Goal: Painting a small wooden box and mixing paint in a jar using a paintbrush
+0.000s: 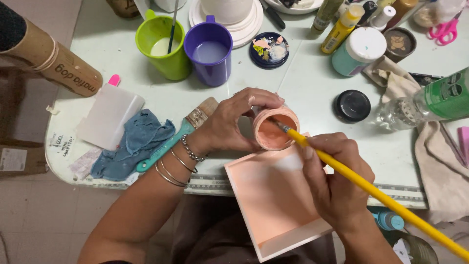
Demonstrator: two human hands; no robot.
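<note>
Paint pot (274, 128): small, round, peach-coloured, held at frame centre just above the near worktop (312, 83) edge, at 12 o'clock of the tray (273, 195). It is tilted, mouth facing the person, which exposes the paint inside to the brush.

Left hand (234, 122): fingers clamped around the pot's side from 9 o'clock, thumb and forefinger curled over the rim. The grip steadies the pot and sets its tilt. Bangles sit on the wrist.

Right hand (337, 181): fingers closed on the yellow brush (371, 190) in a pen grip, near the bristle end. The brush tip is inside the pot mouth; the handle runs off toward 4 o'clock.

Tray: square, shallow, peach inside, white rim, overhanging the worktop edge toward the lap, directly beneath both hands, so drips would likely land in it.

Surroundings: a wide teal-handled brush (171, 142) and blue rag (134, 146) lie at 9 o'clock. Green mug (163, 46) and purple mug (210, 54), both with liquid, stand at 11 o'clock. A black lid (351, 105) rests at 2 o'clock; paint bottles (342, 27) cluster beyond it.
</note>
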